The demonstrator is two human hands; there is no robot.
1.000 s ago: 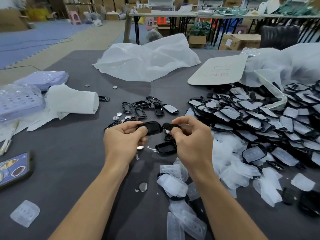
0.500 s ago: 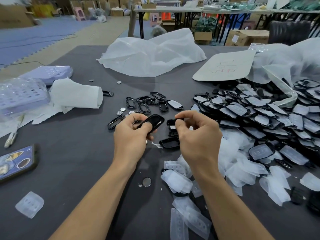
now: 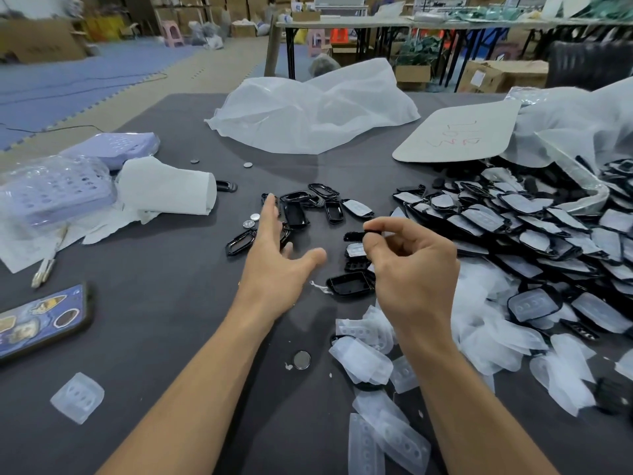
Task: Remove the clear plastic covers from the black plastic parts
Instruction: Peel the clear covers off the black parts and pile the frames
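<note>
While the left hand [image 3: 274, 257] spreads its fingers wide over loose black frames [image 3: 334, 211], the right hand [image 3: 414, 269] pinches a small black part [image 3: 355, 236].

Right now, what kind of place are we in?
Probably a warehouse or packing workshop: cardboard boxes in the background, long work tables, and a heap of black plastic parts on this table.

Head camera looks down, close over table [image 3: 171, 303].

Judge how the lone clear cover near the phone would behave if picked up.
The clear cover looks thin and see-through, so probably light and bendy. Its moulded bumps may stiffen it slightly. Lying flat, it seems unlikely to roll.
</note>
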